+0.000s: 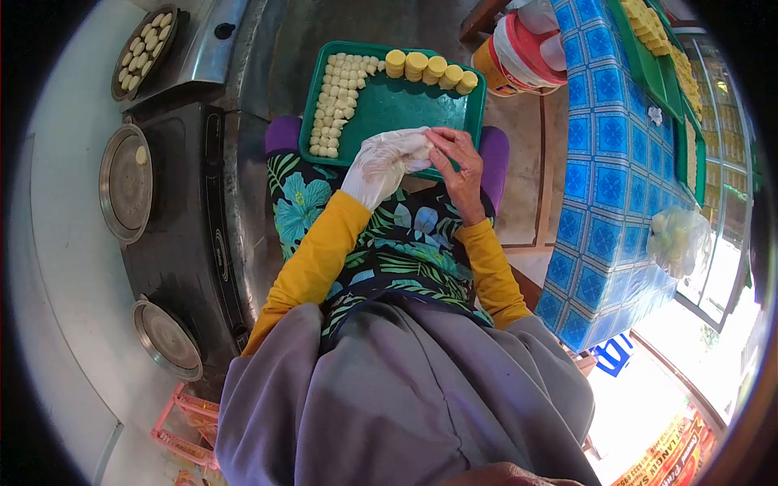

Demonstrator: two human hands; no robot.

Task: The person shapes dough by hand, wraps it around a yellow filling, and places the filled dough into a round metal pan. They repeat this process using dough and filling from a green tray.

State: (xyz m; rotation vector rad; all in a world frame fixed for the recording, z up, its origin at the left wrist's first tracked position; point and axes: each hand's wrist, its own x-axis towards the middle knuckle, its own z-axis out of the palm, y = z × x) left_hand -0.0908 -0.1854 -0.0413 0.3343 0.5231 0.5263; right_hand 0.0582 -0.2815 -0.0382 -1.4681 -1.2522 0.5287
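My left hand [382,166], in a thin whitish plastic glove, is closed above the near edge of a green tray [389,121]. Bare, my right hand [459,168] meets it, its fingertips bent in against the gloved fingers. Between the fingertips shows a small pale dough piece [425,151], mostly covered by them. Rows of small cream dough balls [334,101] line the tray's left side and part of the far edge. Several short stacks of round yellow dough discs [415,65] stand along the far right edge. The tray rests over my lap.
At left is a black stove [182,194] with a round metal pan [128,182], another pan [168,338], and a dark pan of oval pieces [146,53]. To the right stand a table with blue checked cloth [604,162], a plastic bag [679,241] and a red-lidded bucket [527,53].
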